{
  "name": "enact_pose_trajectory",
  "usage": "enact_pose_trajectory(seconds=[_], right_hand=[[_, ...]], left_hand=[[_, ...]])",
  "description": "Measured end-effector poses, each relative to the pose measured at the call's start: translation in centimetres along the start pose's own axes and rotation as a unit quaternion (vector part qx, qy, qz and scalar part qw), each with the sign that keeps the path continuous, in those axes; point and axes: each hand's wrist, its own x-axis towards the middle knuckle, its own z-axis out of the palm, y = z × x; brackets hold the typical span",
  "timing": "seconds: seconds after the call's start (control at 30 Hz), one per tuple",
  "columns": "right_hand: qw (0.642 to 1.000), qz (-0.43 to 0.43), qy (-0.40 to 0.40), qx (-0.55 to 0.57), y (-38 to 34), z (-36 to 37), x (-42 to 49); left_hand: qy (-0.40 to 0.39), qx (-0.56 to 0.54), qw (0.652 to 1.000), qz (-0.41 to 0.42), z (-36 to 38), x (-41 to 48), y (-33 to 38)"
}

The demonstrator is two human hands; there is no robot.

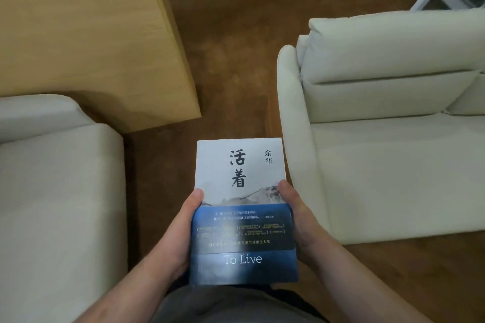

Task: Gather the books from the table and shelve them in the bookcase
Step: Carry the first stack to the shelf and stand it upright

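Brown floor (231, 60) stretched past the table (78, 34). Well clear of that table, the book (240, 173) lay flat, cover up, left hand (181, 233) and right hand (296, 220) gripping its long edges, thumbs on top: a steady two-handed carry, I judged, bound for a bookcase nowhere in sight.

Both hands, left (175, 233) and right (299, 220), hold a book (240, 191) face-up.

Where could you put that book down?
The wooden table ahead left shows bare top. The sofa seat, right, and the pale seat, left, are bare too. Tightest is the floor strip between them. The left hand and right hand grip the book.
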Motion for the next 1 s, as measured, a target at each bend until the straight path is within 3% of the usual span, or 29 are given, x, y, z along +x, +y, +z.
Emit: enact_pose_trajectory(seconds=[0.27,0.6,1.0], right_hand=[[0.999,-0.006,0.022,-0.041,-9.5,3.8,10.7],[0.997,-0.024,0.077,0.004,-19.7,8.1,22.2],[0.996,-0.059,0.068,-0.001,-34.7,4.2,33.1]], left_hand=[[-0.003,0.028,0.999,0.017,-1.0,9.0,12.0],[-0.017,0.037,0.999,-0.013,-0.6,19.5,27.0],[0.011,0.141,0.990,-0.004,7.6,32.4,39.8]])
